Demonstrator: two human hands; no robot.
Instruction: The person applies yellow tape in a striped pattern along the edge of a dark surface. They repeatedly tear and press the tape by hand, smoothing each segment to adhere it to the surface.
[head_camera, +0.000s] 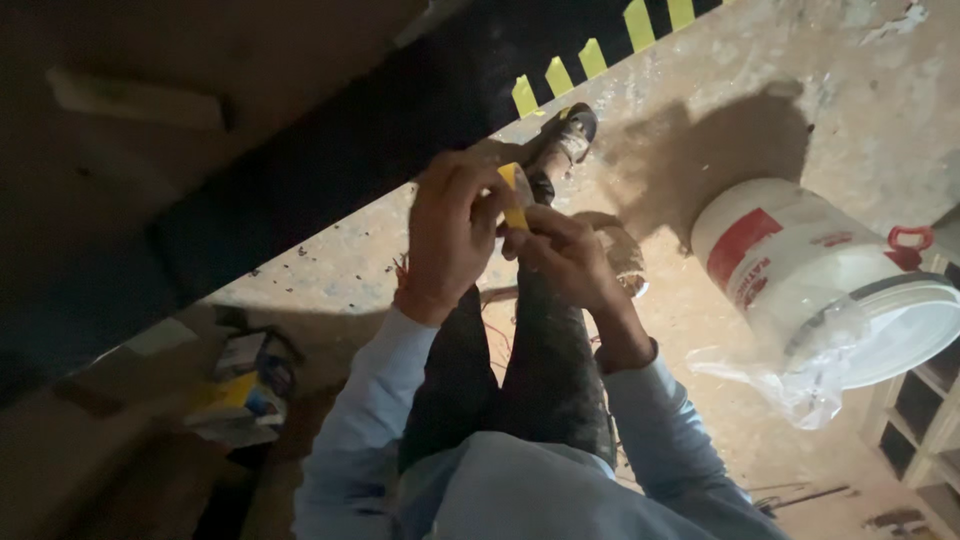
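Fingers (505, 205) of both hands pinch a small strip of yellow tape (513, 195), closed tight on it from either side, above the person's knees. Left hand (447, 235) curls round the strip's upper part, thumb and forefinger pressed together; right hand (565, 250) grips its lower end, fingertips touching the left hand's. Both wrists emerge from pale blue sleeves (360, 420), resting over dark trousers (530, 370). Just beyond the hands, a sandalled foot (562, 140) sits on the dusty concrete floor (740, 60). More short yellow tape pieces (592, 58) hang in a row along the edge of a dark beam (330, 165) nearby. To the right, well apart, a white plastic bucket (830, 275) with a red label lies tilted, clear plastic wrap (790, 375) bunched at its rim.
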